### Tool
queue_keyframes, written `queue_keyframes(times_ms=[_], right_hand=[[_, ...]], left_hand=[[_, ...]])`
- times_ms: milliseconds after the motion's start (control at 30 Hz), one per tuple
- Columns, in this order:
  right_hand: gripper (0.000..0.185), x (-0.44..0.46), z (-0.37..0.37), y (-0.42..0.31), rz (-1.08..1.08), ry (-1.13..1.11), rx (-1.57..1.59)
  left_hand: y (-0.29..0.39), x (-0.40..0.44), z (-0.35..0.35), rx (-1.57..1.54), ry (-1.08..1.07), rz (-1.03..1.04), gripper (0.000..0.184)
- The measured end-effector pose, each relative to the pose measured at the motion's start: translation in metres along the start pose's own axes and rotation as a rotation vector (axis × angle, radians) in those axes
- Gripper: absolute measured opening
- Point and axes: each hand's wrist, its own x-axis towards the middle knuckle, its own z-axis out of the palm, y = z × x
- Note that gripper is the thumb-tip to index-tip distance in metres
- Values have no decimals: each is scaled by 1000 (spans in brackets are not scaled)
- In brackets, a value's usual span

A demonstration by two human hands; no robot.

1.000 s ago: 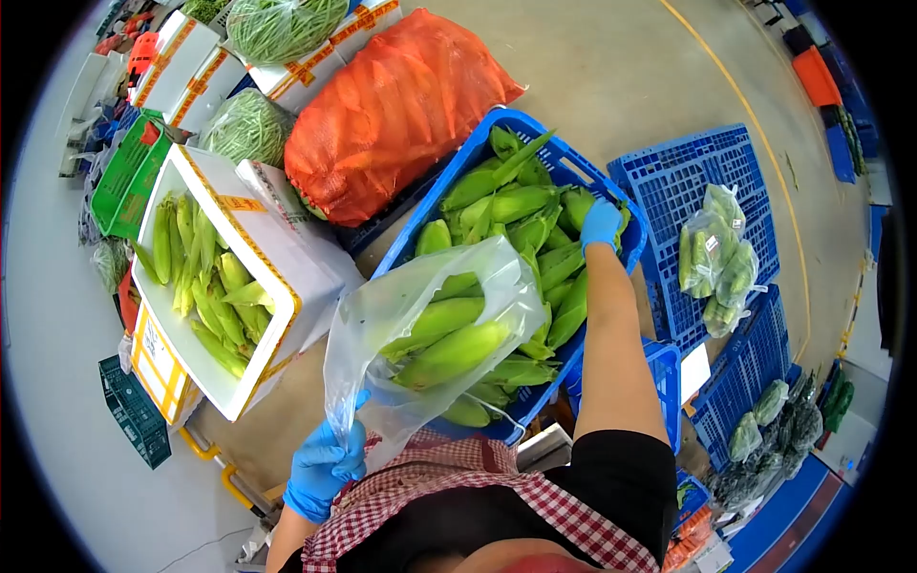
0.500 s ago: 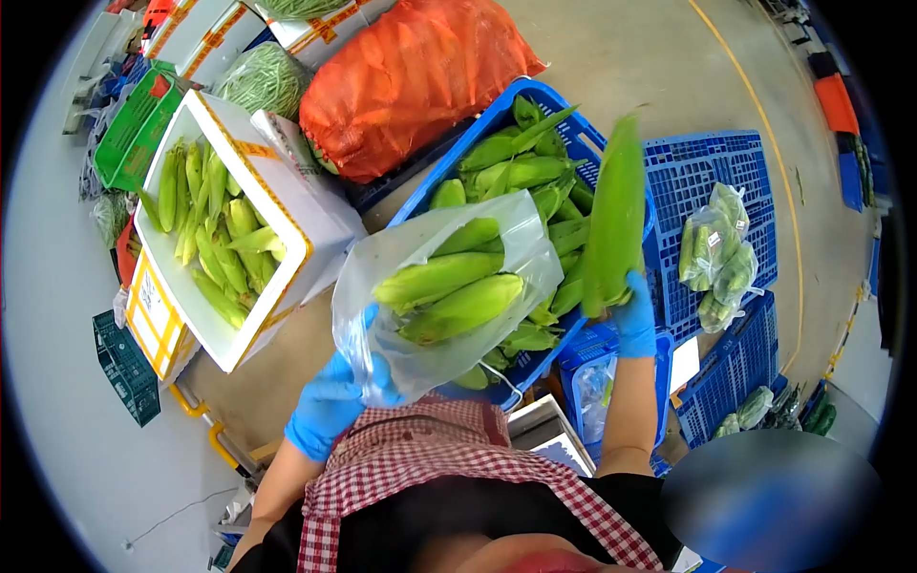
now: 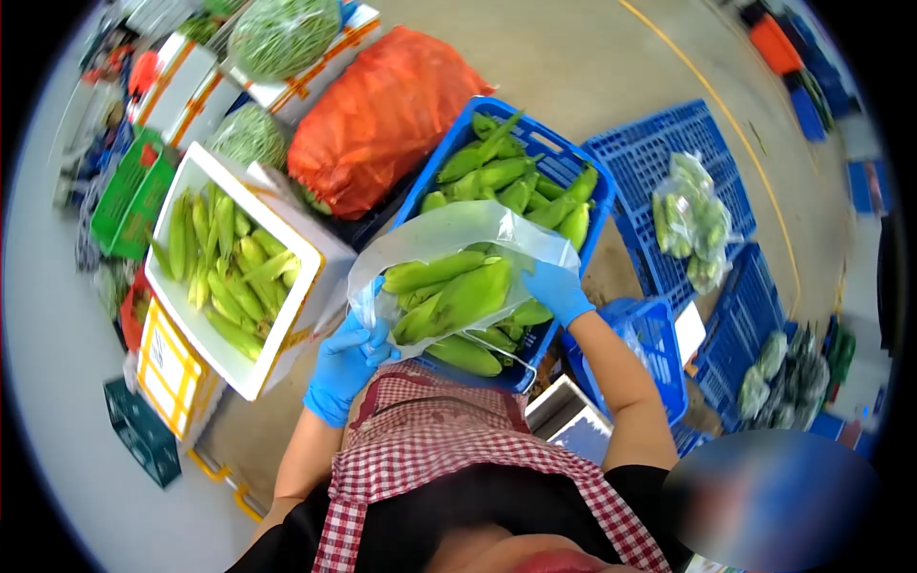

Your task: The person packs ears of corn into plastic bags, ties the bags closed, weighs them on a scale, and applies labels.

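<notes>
A clear plastic bag (image 3: 430, 231) with several ears of corn in green husks (image 3: 470, 298) inside lies over the blue crate. My left hand (image 3: 351, 355), in a blue glove, is closed on the bag's near left edge. My right hand (image 3: 556, 292), gloved alike, has its fingertips at the right side of the bag's mouth, closed on the plastic; the tips are partly hidden. Beneath the bag, the blue crate (image 3: 602, 205) holds more ears of corn (image 3: 511, 177) in their husks.
On the left stands a white foam box (image 3: 205, 349) of corn. Behind are an orange mesh sack (image 3: 382, 119) and bagged green beans (image 3: 285, 38). To the right, bagged vegetables (image 3: 690, 215) lie on a blue pallet (image 3: 626, 153), near a smaller blue crate (image 3: 659, 358).
My right hand has moved left and down to the bag's mouth. The large ear of corn it held now lies in the bag. My left hand still grips the bag.
</notes>
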Motion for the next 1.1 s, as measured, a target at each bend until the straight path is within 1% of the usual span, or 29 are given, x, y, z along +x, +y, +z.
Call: queue_keyframes(times_ms=[100, 133, 233, 267, 300, 367, 400, 433, 500, 533, 600, 633, 667, 700, 733, 767, 833, 867, 933, 1033, 1067, 1100], right_hand=[[32, -38, -38, -28, 221, -34, -88], [27, -60, -38, -30, 323, -94, -97], [26, -123, -73, -75, 481, 43, 14], [27, -153, -75, -89, 516, 147, 32], [30, -177, -88, -110, 676, 187, 150], [37, -227, -122, -160, 982, 292, 396], [43, -255, -128, -175, 1249, 506, 645], [46, -290, -134, -187, 1234, 740, 735], [56, -336, -119, -212, 1343, 941, 535], [61, -350, -100, -226, 1250, 1038, 63], [62, -390, -94, -255, 1444, 1085, -69], [62, -410, -99, -263, 1528, 1103, -136], [56, -418, -132, -285, 1551, 1166, 42], [50, -435, -135, -286, 1507, 1216, -51], [43, -455, -144, -287, 1472, 1260, -170], [37, -479, -151, -295, 1450, 1293, -305], [37, -529, -141, -294, 1670, 1031, -531], [38, -543, -145, -299, 1762, 1002, -445], [40, -574, -128, -310, 1860, 1077, -280], [43, -613, -76, -304, 1918, 1155, -96], [44, -619, -58, -302, 1922, 1174, -45], [46, -619, -45, -299, 1935, 1104, -240]], left_hand=[[13, 0, 35, 227, -112, -84, 75], [16, 1, 46, 283, -138, -99, 77], [21, 2, 84, 380, -336, -268, 79], [18, -5, 103, 485, -342, -310, 81], [11, -10, 116, 481, -350, -392, 85], [-9, -16, 132, 504, -542, -557, 91], [-23, -21, 141, 568, -581, -623, 96], [-39, -27, 153, 631, -647, -687, 97], [-77, -35, 163, 530, -684, -926, 98], [-96, -43, 171, 583, -735, -989, 96], [-131, -60, 190, 689, -830, -1085, 93], [-151, -64, 202, 762, -915, -1059, 89], [-174, -69, 213, 834, -991, -1035, 86], [-199, -74, 220, 912, -1071, -1015, 82], [-226, -74, 224, 919, -1057, -992, 79], [-253, -79, 233, 864, -1067, -1054, 72], [-320, -72, 227, 716, -1057, -1238, 66], [-345, -79, 222, 765, -1044, -1259, 64], [-385, -89, 215, 866, -1016, -1253, 61], [-452, -78, 184, 938, -983, -1343, 52], [-473, -68, 167, 967, -960, -1322, 45], [-492, -53, 149, 978, -952, -1301, 43]])
